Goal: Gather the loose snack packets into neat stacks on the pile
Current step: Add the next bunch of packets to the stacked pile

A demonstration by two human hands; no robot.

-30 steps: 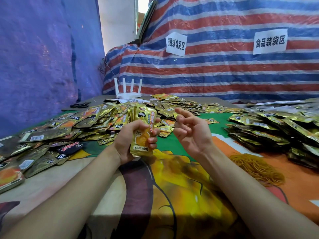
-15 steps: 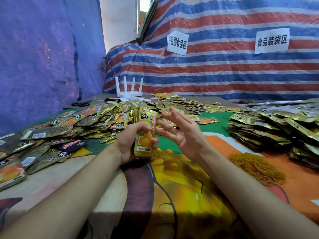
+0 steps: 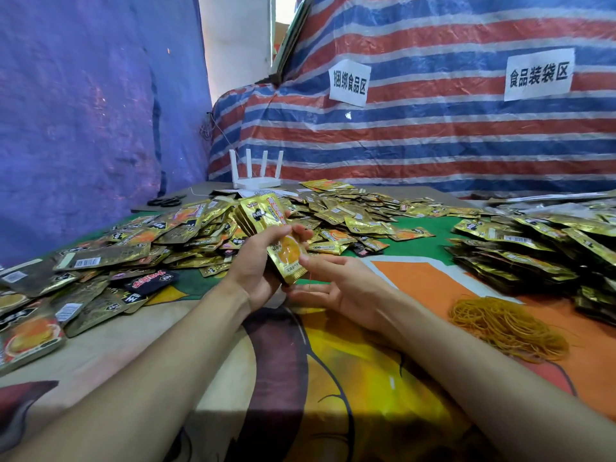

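My left hand (image 3: 256,268) grips a small stack of gold snack packets (image 3: 271,233), held tilted above the table in the centre of the head view. My right hand (image 3: 336,281) is just right of it, palm up, fingers spread, with the fingertips at the stack's lower end; a thin rubber band seems to run between its fingers, though it is hard to make out. Loose gold packets (image 3: 186,228) lie scattered across the left and far side of the table. A pile of banded stacks (image 3: 533,248) sits at the right.
A heap of yellow rubber bands (image 3: 506,328) lies at the right, near my right forearm. A white router (image 3: 256,175) and black scissors (image 3: 166,201) sit at the table's far edge. Blue and striped tarps close off the back. A printed cloth (image 3: 333,378) covers the table.
My left hand has tilted the stack so its top leans left. My right hand has dropped and turned palm up, moving in under the stack's lower end.
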